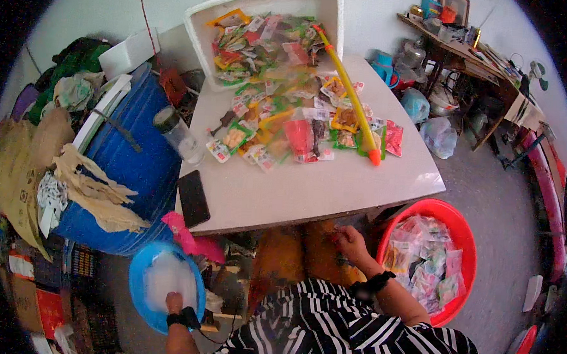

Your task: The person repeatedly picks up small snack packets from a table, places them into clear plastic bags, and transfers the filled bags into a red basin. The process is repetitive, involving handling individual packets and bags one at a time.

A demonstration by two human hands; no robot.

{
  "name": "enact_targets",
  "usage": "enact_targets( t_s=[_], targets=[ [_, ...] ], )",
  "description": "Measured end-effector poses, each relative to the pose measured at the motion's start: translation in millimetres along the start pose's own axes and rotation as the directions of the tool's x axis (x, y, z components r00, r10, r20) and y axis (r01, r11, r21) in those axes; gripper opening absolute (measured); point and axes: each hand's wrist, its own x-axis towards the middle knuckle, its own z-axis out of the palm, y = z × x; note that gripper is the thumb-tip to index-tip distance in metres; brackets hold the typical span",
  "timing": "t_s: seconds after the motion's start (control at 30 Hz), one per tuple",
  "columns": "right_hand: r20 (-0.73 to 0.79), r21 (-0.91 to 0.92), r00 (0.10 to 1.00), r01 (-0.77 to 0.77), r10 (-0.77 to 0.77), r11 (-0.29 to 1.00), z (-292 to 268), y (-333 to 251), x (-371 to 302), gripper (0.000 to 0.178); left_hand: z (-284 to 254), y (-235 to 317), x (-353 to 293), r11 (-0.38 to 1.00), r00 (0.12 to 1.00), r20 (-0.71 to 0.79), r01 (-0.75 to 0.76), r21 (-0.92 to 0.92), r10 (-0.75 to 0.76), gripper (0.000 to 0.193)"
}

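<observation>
The person in the striped shirt sits low behind a white table (334,185), both wrists banded in black. The left hand (174,302) reaches down to the near rim of a round blue basin (141,284) on the floor and closes on that rim; something pale and clear lies inside the basin, though what it is I cannot tell. The right hand (350,241) is raised just below the table's front edge, fingers curled around a small item I cannot make out — it sits in front of an orange-brown bag (293,253) tucked under the table.

Just to the right of that hand stands a red tub (461,226), holding a heap of small clear snack packets (425,262). On the tabletop lies a wide scatter of coloured snack packets (298,124), spilling from a tilted white foam box (266,2) at the far edge. A long yellow tube with an orange tip (353,98) lies slantwise across the pile. Near the table's left edge stand a clear bottle with a dark cap (179,134) and a black phone (194,198), lying flat. Beside the table on the left — a big blue barrel (139,158) draped with torn cardboard.
</observation>
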Motion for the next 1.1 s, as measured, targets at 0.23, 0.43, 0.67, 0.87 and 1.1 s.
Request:
enact_targets(
  t_s=[0.23, 0.43, 0.67, 0.87, 1.1],
  targets=[
    [0.102, 0.168, 0.99, -0.114, 0.098, 0.979, -9.5, -73.8, 5.8, 0.01, 15.7, -24.5, -26.1, 0.89, 0.888, -0.259, 0.274, -0.364, -0.379, 0.019],
    [0.112, 0.103, 0.99, 0.079, -0.09, 0.992, -6.7, -88.6, 23.0, 0.011, -149.5, 24.0, -23.1, 0.715, 0.707, -0.47, 0.071, -0.696, -0.528, 0.018],
    [0.186, 0.33, 0.975, 0.054, -0.121, 0.942, 27.1, -118.2, 64.5, 0.012, -316.9, 159.2, 6.3, 0.485, 0.782, -0.53, -0.342, -0.805, -0.328, 0.01],
    [0.244, 0.435, 0.964, -0.015, -0.102, 0.9, 62.3, -137.7, 98.5, 0.015, -335.6, 277.3, 65.7, 0.431, 0.747, -0.665, -0.593, -0.681, -0.023, 0.011],
    [0.22, 0.335, 0.974, -0.124, 0.05, 0.934, 70.9, -139.9, 109.7, 0.025, -344.4, 330.3, 70.6, 0.372, 0.895, -0.423, -0.444, -0.815, 0.143, 0.022]
  ],
)
